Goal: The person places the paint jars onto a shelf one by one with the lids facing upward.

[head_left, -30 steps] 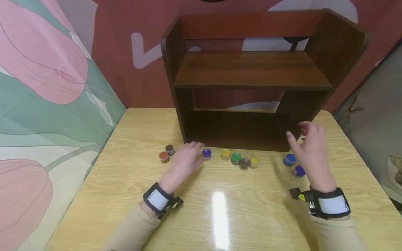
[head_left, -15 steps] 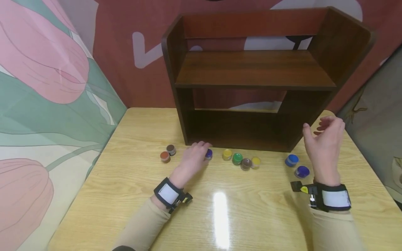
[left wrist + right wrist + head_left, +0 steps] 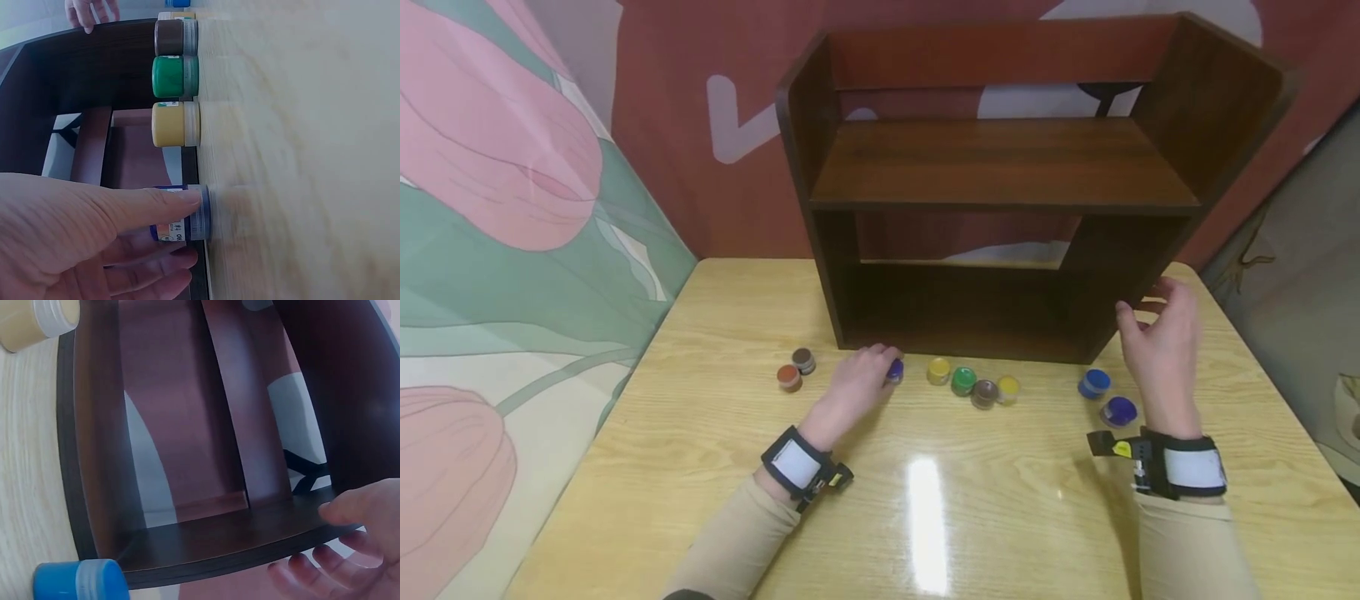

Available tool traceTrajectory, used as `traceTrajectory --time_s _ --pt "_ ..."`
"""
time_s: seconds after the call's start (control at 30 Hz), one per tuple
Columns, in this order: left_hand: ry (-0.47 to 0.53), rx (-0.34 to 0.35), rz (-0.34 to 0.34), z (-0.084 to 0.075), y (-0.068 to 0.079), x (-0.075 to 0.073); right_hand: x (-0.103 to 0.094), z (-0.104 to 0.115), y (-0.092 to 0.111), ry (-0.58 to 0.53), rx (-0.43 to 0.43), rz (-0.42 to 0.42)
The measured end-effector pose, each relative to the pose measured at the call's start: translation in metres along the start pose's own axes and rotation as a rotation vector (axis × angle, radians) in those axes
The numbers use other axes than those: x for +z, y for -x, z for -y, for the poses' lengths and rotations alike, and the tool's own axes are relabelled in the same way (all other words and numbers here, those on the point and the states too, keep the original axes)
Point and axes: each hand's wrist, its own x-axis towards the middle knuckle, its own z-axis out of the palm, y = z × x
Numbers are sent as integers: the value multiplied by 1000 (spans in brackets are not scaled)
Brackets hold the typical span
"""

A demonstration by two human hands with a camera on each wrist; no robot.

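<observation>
My left hand pinches a small purple-blue paint pot with a clear ribbed lower part and a white label, on the table just in front of the shelf. In the left wrist view the thumb lies along its near side, with the other fingers partly behind it. My right hand is raised at the right side panel of the dark brown wooden shelf. The right wrist view has its thumb overlapping the panel edge and its loosely bent fingers beyond it.
Right of the held pot stand yellow, green, brown and second yellow pots. Orange and dark brown pots are at left. Blue and dark blue pots sit near my right wrist.
My left hand has moved right and taken hold of the purple-blue pot. My right hand swung right, away from the shelf, then came back left to its side panel.
</observation>
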Motion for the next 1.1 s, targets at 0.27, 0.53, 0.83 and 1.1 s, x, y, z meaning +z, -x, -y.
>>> traceTrajectory --time_s 0.27,0.53,0.83,1.1 --pt "44 -2 -2 2 1 1 5 -3 -2 -10 -1 20" --pt "119 9 20 5 1 4 7 -8 0 -17 -26 26" --pt "200 -26 39 5 0 1 8 -8 1 -3 -14 41" --pt "233 9 -7 6 0 1 7 -8 1 5 -12 56"
